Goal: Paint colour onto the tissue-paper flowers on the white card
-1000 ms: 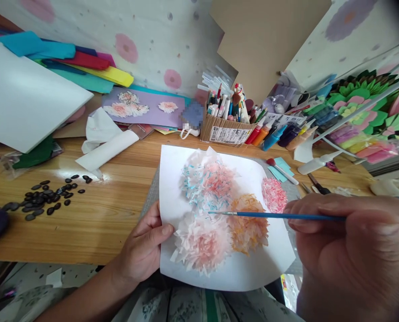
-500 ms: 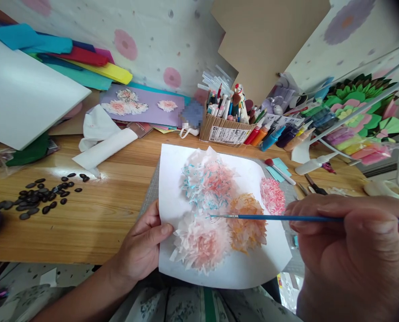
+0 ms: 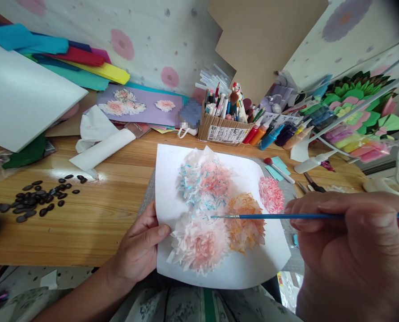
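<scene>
My left hand [image 3: 141, 246] grips the left edge of a white paper sheet [image 3: 253, 268], thumb on top and fingers underneath. Ruffled paper flowers lie on the sheet: a pink-and-white flower [image 3: 201, 243] nearest me, a blue-tipped white and pink flower [image 3: 206, 181] above it, an orange flower [image 3: 246, 223] and a red-pink flower [image 3: 272, 195] to the right. My right hand [image 3: 350, 241] pinches a thin blue paintbrush [image 3: 273, 216], held level across the orange flower. Its tip is between the pink-and-white flower and the blue-tipped one; whether it touches petals I cannot tell.
Black pebbles [image 3: 38, 199] lie scattered on the wooden table [image 3: 95, 228] at left, near a white paper roll [image 3: 102, 150]. Behind the sheet stands a cardboard box [image 3: 224, 127] of pens beside paint bottles [image 3: 269, 136]. Scissors [image 3: 313, 182] and a white glue bottle [image 3: 313, 163] lie at right.
The view has shifted slightly, moving most things a little left in the picture. The brush tip stays at nearly the same spot between the flowers, and both hands keep their hold.
</scene>
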Tool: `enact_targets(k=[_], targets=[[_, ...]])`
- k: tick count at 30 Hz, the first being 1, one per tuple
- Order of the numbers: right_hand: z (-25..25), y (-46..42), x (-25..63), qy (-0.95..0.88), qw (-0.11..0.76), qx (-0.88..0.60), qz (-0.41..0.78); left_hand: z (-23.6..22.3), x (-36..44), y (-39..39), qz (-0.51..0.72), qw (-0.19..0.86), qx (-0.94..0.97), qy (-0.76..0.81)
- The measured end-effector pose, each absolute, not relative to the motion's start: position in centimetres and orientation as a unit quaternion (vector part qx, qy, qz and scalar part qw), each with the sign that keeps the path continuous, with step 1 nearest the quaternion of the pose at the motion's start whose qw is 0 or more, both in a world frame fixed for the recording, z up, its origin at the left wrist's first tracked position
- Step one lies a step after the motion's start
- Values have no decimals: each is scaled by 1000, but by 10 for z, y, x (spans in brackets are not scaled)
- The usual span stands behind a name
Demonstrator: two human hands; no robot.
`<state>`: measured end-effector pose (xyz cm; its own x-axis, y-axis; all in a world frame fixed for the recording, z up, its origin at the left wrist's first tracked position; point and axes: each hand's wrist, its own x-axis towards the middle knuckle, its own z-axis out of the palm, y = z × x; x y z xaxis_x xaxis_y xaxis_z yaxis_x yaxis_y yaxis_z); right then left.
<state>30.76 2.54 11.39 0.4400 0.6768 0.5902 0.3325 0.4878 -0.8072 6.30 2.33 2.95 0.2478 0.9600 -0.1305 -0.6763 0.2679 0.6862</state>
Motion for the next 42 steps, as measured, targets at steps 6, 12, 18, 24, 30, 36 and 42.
enact_targets(k=[6, 12, 18, 24, 30, 36, 42], targets=[[116, 28, 306, -531, 667, -512, 106, 30, 62, 24, 546, 754, 264, 253], [115, 31, 311, -521, 688, -494, 107, 29, 62, 23, 545, 754, 270, 248], [114, 31, 309, -526, 684, -490, 123, 29, 62, 23, 542, 759, 273, 238], [114, 30, 311, -517, 685, -501, 114, 30, 62, 22, 545, 760, 266, 231], [111, 31, 309, -521, 687, -488, 134, 27, 59, 20, 540, 764, 265, 232], [112, 29, 305, -497, 711, -475, 148, 23, 57, 21, 537, 772, 252, 229], [113, 19, 294, -520, 678, -505, 121, 27, 62, 24, 548, 756, 256, 249]])
